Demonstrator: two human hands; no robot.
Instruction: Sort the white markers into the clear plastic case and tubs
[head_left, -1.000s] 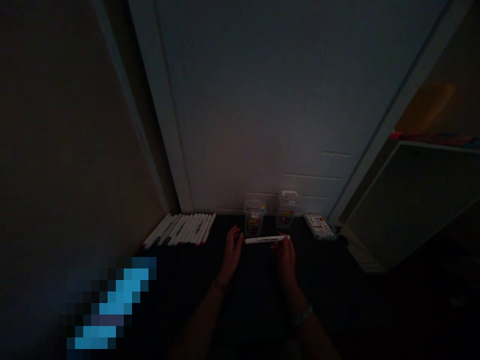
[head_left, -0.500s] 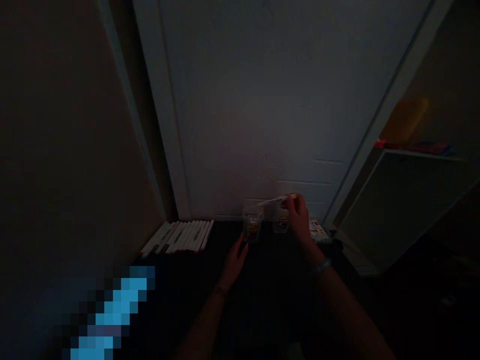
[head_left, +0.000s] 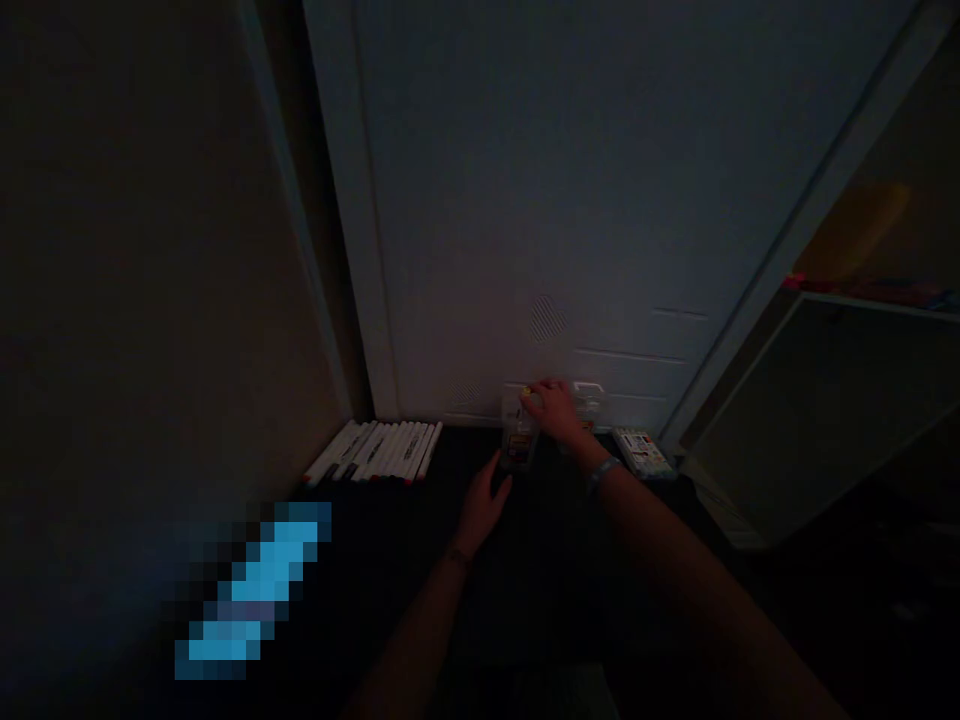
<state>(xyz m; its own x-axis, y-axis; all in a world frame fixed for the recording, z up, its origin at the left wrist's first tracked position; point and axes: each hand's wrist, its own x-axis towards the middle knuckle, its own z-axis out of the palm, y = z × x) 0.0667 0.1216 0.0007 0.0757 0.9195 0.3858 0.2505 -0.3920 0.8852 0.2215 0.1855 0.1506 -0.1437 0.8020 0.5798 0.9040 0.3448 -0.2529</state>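
Observation:
The scene is very dark. My right hand is reaching forward over the top of a clear plastic container that stands against the white door. Its fingers are pinched on a white marker, of which only the yellowish top end shows above the container's mouth. My left hand rests on the dark floor just in front of and left of that container, fingers loosely spread, holding nothing. A second clear container stands right behind my right hand.
A row of several white markers lies on the floor to the left by the door frame. A flat pack of markers lies to the right. A low cabinet stands at the right. A blurred blue patch sits lower left.
My right hand lifted the marker from in front of the containers, carried it up and leftward, and now holds it over the left container. My left hand let go of it and stayed low.

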